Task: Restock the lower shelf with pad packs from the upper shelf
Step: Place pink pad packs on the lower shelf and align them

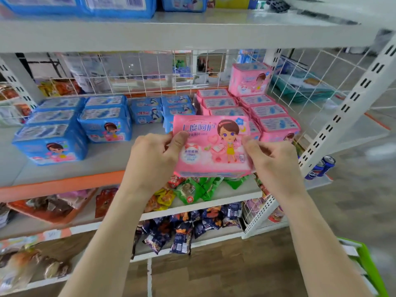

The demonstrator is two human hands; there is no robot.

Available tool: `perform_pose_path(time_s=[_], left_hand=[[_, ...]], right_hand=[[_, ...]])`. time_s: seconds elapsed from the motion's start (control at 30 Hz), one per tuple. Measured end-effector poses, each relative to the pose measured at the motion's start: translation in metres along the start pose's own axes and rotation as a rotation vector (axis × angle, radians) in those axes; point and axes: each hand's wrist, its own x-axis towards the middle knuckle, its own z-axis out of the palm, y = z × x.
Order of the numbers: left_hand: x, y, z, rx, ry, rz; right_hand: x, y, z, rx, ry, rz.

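I hold a pink pad pack (214,144) with a cartoon girl on it, upright in front of the middle shelf (107,159). My left hand (154,157) grips its left edge and my right hand (272,157) grips its right edge, thumbs on the front. Behind it, rows of pink packs (267,112) lie on the shelf's right side, with one pink pack (249,79) standing on top at the back. Blue pad packs (51,144) sit on the left and centre (150,110) of the same shelf. More blue packs (115,5) lie on the upper shelf (192,33).
A white wire grid (150,71) backs the shelf and a slotted white upright (351,99) stands at the right. Snack bags (192,189) fill the shelves below. Blue drink cans (321,166) stand at the right and a green basket (368,266) sits at bottom right.
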Motion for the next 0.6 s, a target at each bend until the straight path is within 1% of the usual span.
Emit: perform_pose_path(time_s=[0.1,0.23,0.33,0.47,0.6], left_hand=[[0.008,-0.007,0.002,-0.005,-0.037,0.028],[0.013,0.003,0.011,-0.035,-0.094,0.036],[0.021,0.01,0.016,-0.061,-0.128,-0.032],[0.034,0.011,0.031,-0.098,-0.088,-0.157],[0.045,0.019,0.06,-0.189,-0.062,-0.178]], right_hand=[[-0.003,-0.001,0.004,-0.036,0.036,0.027],[0.002,0.003,-0.005,-0.02,0.049,0.105],[0.017,0.002,-0.011,-0.005,0.023,0.148],[0.039,0.012,-0.017,-0.025,-0.001,0.094],[0.052,0.039,-0.038,0.025,0.02,0.089]])
